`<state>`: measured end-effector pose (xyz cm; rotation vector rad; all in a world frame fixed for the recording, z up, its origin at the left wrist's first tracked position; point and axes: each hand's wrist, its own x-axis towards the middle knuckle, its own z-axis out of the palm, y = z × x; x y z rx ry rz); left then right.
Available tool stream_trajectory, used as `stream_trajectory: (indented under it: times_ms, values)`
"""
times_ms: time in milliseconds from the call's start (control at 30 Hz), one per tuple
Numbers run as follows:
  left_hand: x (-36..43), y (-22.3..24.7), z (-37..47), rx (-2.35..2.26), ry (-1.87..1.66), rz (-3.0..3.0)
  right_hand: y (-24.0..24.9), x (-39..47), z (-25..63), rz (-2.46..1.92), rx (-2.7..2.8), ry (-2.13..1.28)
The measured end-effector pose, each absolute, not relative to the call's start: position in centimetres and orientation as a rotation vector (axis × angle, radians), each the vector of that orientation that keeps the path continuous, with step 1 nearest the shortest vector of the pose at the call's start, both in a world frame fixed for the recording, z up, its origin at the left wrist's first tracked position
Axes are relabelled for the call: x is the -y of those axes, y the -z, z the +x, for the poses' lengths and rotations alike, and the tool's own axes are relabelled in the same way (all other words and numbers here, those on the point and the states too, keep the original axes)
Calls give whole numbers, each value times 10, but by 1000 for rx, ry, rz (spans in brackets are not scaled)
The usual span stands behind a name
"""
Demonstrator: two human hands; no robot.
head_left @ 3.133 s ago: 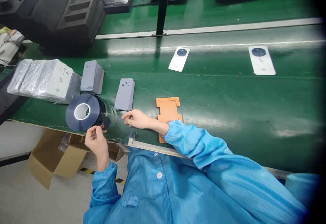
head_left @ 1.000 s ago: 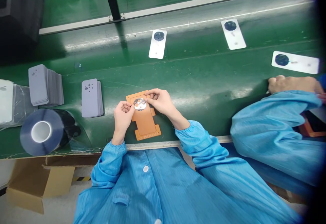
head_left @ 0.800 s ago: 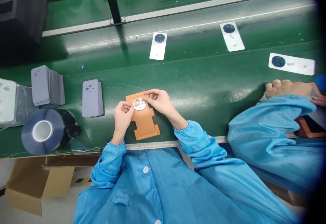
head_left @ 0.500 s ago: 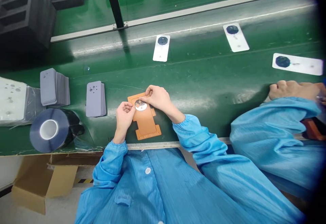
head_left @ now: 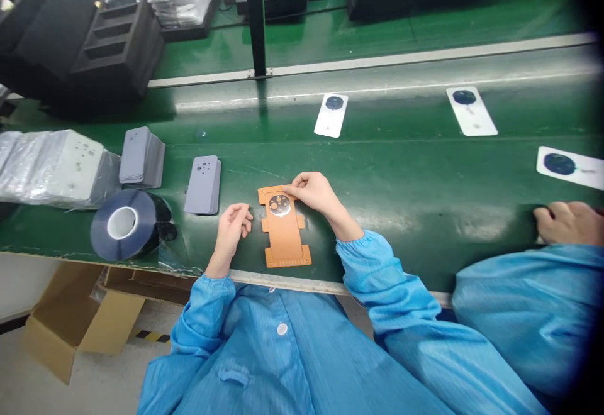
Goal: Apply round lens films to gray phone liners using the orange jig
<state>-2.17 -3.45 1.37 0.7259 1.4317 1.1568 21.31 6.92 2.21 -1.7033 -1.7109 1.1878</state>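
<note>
An orange plate point(head_left: 285, 236) with side tabs lies on the green bench in front of me. A round dark-and-silver piece point(head_left: 280, 205) with holes sits near its top. My right hand point(head_left: 314, 190) is at the plate's upper right corner, thumb and index finger pressed together; whatever is between the fingertips is too small to make out. My left hand point(head_left: 234, 227) hovers left of the plate, fingers loosely curled and apart, holding nothing. Further left stands a short stack of grey cards point(head_left: 202, 185) with holes.
Left are a taller grey stack point(head_left: 136, 157), a tape roll point(head_left: 123, 224) and wrapped white panels point(head_left: 75, 163). White cards with dark discs point(head_left: 330, 119) lie beyond. Another person's hand point(head_left: 569, 222) rests at the right. Black foam trays point(head_left: 113, 38) stand at the back left.
My left hand has come off the round piece and moved left, its fingers loosening. My right hand has shifted from the round piece to the plate's upper right corner. The view has turned.
</note>
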Motion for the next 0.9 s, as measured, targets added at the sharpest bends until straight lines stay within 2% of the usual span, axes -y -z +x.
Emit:
stream_trajectory:
  times_ms: [200,333,733,900]
  values:
    - [49,-26,-70,-1291,-1355,178,-27,-63,212,-1707,1729,-1149]
    - [55,-25,-76,-1248,-1408,43,-26,-60,211,-1738,1727,-1107]
    - [59,-25,-66,-1190,-1364,118,-19,-51,218,-1699,1787,-1083]
    - [84,-26,-36,-1200,-1368,403,-32,-43,213,-1616,1733,-1134]
